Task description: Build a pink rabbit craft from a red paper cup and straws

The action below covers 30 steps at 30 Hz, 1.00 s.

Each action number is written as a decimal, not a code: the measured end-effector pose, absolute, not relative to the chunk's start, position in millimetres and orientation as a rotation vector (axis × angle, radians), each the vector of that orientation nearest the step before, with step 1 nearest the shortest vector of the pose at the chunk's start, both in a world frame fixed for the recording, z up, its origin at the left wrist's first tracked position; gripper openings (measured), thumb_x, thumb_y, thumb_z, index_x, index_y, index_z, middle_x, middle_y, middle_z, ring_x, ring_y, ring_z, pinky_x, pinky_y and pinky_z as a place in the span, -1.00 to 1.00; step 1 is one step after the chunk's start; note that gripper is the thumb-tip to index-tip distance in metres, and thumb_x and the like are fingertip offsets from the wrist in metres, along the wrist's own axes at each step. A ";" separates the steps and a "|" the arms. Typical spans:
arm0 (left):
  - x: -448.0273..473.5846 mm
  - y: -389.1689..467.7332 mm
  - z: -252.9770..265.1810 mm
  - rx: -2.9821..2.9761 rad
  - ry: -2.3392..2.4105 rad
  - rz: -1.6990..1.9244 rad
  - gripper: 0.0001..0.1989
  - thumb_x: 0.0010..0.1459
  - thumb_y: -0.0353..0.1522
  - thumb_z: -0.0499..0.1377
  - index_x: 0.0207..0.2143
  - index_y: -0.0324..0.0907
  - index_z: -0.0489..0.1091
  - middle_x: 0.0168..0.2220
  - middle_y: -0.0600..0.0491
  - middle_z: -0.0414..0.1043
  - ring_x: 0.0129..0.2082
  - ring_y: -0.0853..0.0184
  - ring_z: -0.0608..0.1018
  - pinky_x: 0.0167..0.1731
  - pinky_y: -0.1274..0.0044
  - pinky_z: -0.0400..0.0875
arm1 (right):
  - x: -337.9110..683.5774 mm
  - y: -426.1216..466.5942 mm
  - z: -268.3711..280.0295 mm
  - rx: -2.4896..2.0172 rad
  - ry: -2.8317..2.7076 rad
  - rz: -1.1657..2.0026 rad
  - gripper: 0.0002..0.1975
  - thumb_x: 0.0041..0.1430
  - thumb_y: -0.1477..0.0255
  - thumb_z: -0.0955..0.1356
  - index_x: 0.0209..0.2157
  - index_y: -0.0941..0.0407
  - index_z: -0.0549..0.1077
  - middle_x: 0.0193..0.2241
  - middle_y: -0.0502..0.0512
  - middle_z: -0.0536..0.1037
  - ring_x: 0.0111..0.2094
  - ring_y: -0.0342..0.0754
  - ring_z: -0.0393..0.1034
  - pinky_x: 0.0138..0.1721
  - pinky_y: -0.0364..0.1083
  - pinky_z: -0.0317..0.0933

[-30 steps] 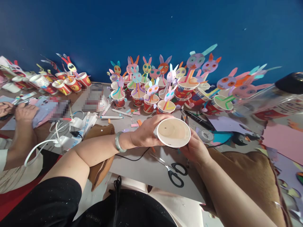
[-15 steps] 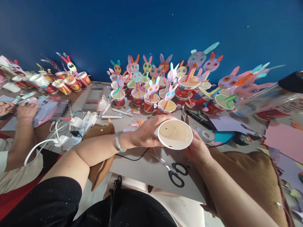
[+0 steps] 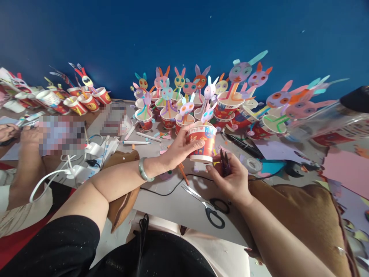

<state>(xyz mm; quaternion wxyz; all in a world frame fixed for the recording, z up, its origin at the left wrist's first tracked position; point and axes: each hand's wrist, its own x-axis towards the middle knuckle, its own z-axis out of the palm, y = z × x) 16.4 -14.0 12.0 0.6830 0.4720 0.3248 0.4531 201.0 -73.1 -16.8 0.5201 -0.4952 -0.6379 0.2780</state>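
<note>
My left hand [image 3: 180,151] is closed around a red printed paper cup [image 3: 203,144], its thumb across the printed side. The cup stands nearly upright in the air over the table, its white base facing down. Just right of the cup base, my right hand [image 3: 233,179] is closed on dark two-pointed snips [image 3: 225,161], their tips pointing up; the handle is hidden in the palm. Black-handled scissors [image 3: 210,207] lie on the table below the hands. Orange strips [image 3: 182,173] rest under my left hand.
Paper cups with rabbit faces [image 3: 167,94] stand along the blue wall. A black marker [image 3: 242,145], a tape roll [image 3: 253,164] and a brown cloth [image 3: 300,215] lie right. Power strips [image 3: 102,154] with white cables are left, where another person's hands [image 3: 30,138] work.
The cup has turned from its round end facing me to its printed side. My right hand has moved off the cup, down and right, bringing the snips into view.
</note>
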 end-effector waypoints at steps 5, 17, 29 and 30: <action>17.7 -12.5 13.9 0.921 0.786 0.835 -0.38 -0.02 -0.01 0.44 -0.06 -0.18 0.35 -0.13 -0.03 0.54 -0.19 0.28 0.60 -0.16 0.42 0.47 | 196.2 -77.0 -13.1 -1.155 -1.595 0.418 -0.83 0.11 0.44 0.49 -0.34 0.06 0.43 -0.70 -0.21 0.28 -0.71 -0.24 0.12 -0.65 -0.20 0.05; 14.0 -4.4 11.9 0.927 0.640 0.899 -0.53 -0.16 -0.12 0.54 -0.32 -0.27 0.55 -0.37 0.05 0.60 -0.35 0.40 0.58 -0.14 0.44 0.46 | 210.3 -66.5 -25.0 -1.111 -1.160 0.941 -0.66 0.20 0.10 0.49 -0.28 0.04 0.41 -0.63 -0.14 0.38 -0.69 -0.17 0.25 -0.68 -0.16 0.14; 8.6 -11.6 18.2 0.863 0.482 0.639 -0.47 -0.17 -0.18 0.55 -0.16 -0.25 0.59 -0.21 -0.13 0.67 -0.17 0.16 0.69 -0.08 0.37 0.54 | 206.3 -72.9 -11.9 -1.099 -1.226 0.756 -0.68 0.23 0.10 0.47 -0.33 0.05 0.47 -0.62 -0.11 0.40 -0.69 -0.18 0.23 -0.67 -0.16 0.16; 7.9 -11.9 19.0 0.862 0.460 0.615 -0.48 -0.16 -0.19 0.55 -0.16 -0.24 0.59 -0.21 -0.12 0.67 -0.18 0.17 0.69 -0.10 0.40 0.55 | 205.4 -74.4 -8.0 -1.104 -1.247 0.722 -0.67 0.23 0.08 0.47 -0.35 0.05 0.47 -0.63 -0.10 0.39 -0.69 -0.18 0.23 -0.67 -0.15 0.16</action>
